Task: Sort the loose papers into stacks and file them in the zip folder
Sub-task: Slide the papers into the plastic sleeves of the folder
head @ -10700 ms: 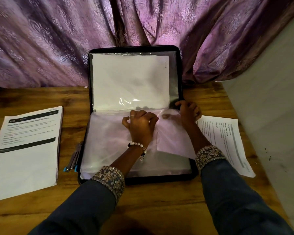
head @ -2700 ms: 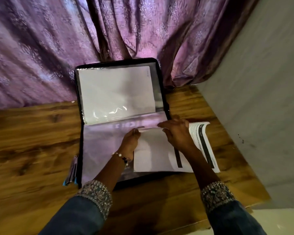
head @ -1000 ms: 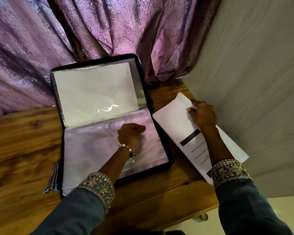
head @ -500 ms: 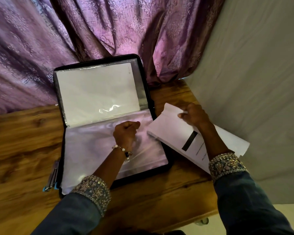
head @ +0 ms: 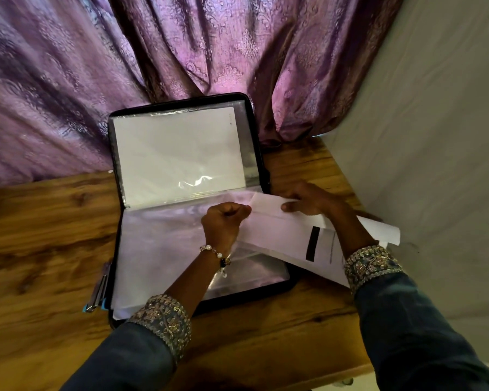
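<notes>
Seen from the head camera, a person files papers into a black zip folder (head: 254,131) lying open on a wooden table (head: 40,235), its upper half propped against a purple curtain (head: 96,66). One white sheet already sits behind the clear plastic of that upper half — so the filing appears partly done, though how many papers remain cannot be told from here. The left hand (head: 223,221), fingers curled, pinches the clear sleeve (head: 158,241) on the folder's lower half near the spine fold, apparently holding its mouth open. The right hand (head: 308,201), at the folder's right edge, grips a sheaf of printed papers (head: 280,235) by its leading end, thumb on top and fingers beneath. That leading end lies just beside the left hand's knuckles, over the sleeve's right portion; the rest trails off the folder's right side across the table, a black printed bar showing. The sheaf looks not yet inside the sleeve — it is at the mouth, with sliding in, and zipping shut, left to do. Two pens (head: 98,292) lie beside the folder's left edge.
</notes>
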